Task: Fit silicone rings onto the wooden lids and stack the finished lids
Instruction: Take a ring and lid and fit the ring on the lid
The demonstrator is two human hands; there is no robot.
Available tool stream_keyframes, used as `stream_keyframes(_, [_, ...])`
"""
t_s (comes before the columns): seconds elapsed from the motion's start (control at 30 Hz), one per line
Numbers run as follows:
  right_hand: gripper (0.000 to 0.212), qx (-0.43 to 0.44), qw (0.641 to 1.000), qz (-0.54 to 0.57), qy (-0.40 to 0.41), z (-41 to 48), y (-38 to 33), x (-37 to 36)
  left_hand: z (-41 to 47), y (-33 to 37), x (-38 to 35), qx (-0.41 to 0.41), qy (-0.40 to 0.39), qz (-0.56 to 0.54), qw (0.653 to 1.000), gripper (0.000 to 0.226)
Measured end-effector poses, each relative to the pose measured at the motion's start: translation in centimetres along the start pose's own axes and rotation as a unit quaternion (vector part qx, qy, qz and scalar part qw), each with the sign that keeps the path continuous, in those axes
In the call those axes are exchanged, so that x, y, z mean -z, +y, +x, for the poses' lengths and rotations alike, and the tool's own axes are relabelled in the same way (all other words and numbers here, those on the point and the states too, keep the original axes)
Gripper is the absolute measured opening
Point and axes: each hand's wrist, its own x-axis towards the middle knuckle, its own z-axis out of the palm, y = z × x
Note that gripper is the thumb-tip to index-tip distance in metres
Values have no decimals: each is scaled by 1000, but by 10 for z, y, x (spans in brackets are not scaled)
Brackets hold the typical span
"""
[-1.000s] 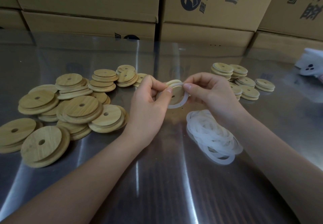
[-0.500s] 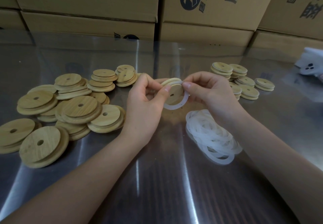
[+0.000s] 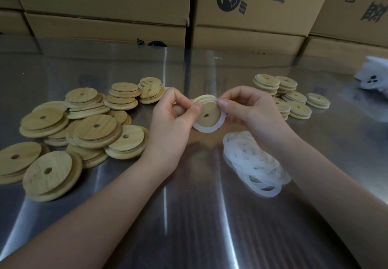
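Cardboard boxes [image 3: 105, 6] wall off the whole top of the frame. They are printed with a dark round logo and large characters cut off by the frame edge. The shiny steel table [image 3: 199, 226] is open across the lower half. Plain wooden lids [image 3: 92, 128] are heaped at centre left, loose silicone rings [image 3: 254, 163] lie right of centre, and ringed lids [image 3: 289, 98] are stacked at upper right. At centre, the left hand [image 3: 172, 126] and right hand [image 3: 249, 109] pinch one lid [image 3: 209, 115] above the table, with a ring [image 3: 204, 129] partly round its rim.

Stacked cardboard boxes [image 3: 105, 6] with dark printed logos behind a shiny metal table [image 3: 199, 226], white object [image 3: 372, 75] at far right edge
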Motion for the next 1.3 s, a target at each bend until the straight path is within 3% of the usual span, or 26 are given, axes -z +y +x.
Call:
stream_keyframes(0.1, [11, -7, 1000, 3, 1, 1, -1, 2, -2, 0, -1, -8, -32, -1, 999, 13])
stream_keyframes(0.23, [13, -21, 1000, 3, -1, 1, -2, 3, -4, 1, -2, -33, -61, 28, 997, 31])
stream_keyframes(0.5, [15, -44, 999, 4, -8, 0, -5, 4, -4, -3, -3, -53, -59, 51, 996, 25])
stream_keyframes(0.87, [1, -38, 999, -25, 12, -2, -4, -4, 1, -5, -1, 13, -13, 10, 1000, 19])
stream_keyframes(1.1, [5, -54, 997, -11, 45, -3, 0, -11, 2, -1, -1, 49, 5, -20, 999, 16])
stream_keyframes(1.3, [6, -53, 997, 14, 46, -3, 0, -10, 2, 2, -2, 74, -6, -27, 997, 31])
